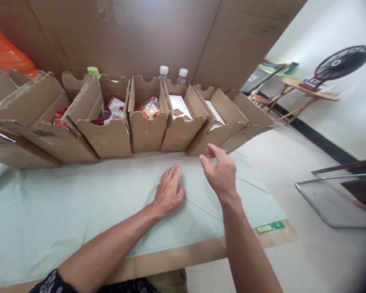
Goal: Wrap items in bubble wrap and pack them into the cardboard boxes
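My left hand [170, 191] rests on the pale green cloth [110, 203], palm down, its fingers stretched out and holding nothing. To its right, my right hand [220, 170] is raised a little above the cloth, fingers curved and apart, with nothing between them. It is nearest to the cardboard bin [213, 136] at the right, which has a white card [215, 114] inside. A neighbouring bin [179, 136] also holds a white card [179, 106]. Left of that, one bin [148, 132] contains a clear and red packet [151, 108]. Another bin [110, 140] has a red and white packet [116, 108].
Behind the bins stands a tall cardboard panel [158, 36], with white-capped bottles [164, 71], a light green cap [93, 72] and an orange container [9, 51]. At right are a small wooden table [320, 92] with a fan [341, 63] and a metal-framed chair [317, 215].
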The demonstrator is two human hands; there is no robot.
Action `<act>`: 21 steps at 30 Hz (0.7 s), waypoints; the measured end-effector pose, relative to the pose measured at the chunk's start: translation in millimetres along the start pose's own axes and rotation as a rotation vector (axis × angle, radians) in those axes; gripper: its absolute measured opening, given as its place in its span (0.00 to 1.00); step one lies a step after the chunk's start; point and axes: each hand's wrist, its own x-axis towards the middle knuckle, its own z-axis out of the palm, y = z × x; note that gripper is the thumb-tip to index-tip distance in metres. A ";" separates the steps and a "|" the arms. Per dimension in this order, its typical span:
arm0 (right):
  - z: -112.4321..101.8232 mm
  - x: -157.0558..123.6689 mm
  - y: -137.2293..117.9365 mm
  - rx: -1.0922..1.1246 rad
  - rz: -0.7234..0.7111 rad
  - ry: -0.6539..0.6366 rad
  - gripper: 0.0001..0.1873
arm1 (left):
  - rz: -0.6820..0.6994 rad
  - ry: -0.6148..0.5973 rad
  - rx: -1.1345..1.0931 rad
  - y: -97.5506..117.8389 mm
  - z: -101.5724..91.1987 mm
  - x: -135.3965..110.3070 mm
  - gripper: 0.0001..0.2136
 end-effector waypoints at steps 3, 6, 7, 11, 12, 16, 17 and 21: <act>-5.9 27.4 -39.6 0.045 -0.070 -0.049 0.31 | 0.019 0.017 -0.010 -1.2 2.1 -1.6 0.34; 0.4 66.9 -71.7 -0.110 -0.099 -0.185 0.33 | 0.004 0.060 -0.060 -3.0 3.6 -1.4 0.34; 2.9 77.8 -78.9 -0.177 -0.085 -0.225 0.30 | -0.016 0.087 -0.085 -3.5 3.4 -0.5 0.35; -2.5 79.7 -92.9 -0.303 -0.014 -0.252 0.16 | -0.110 0.273 -0.156 -2.0 -6.2 6.3 0.37; -9.8 67.4 -93.2 -0.279 -0.021 -0.227 0.14 | -0.128 0.324 -0.168 -0.5 -11.9 7.1 0.38; -61.1 -19.2 -79.2 -0.133 -0.097 -0.139 0.09 | -0.209 0.427 -0.242 9.2 -45.2 -5.9 0.40; -77.2 -45.3 -71.2 -0.095 -0.129 -0.124 0.09 | -0.232 0.429 -0.259 12.4 -54.2 -13.9 0.40; -138.3 -143.7 -21.1 0.081 -0.222 -0.031 0.11 | -0.234 0.387 -0.321 28.5 -79.8 -55.1 0.39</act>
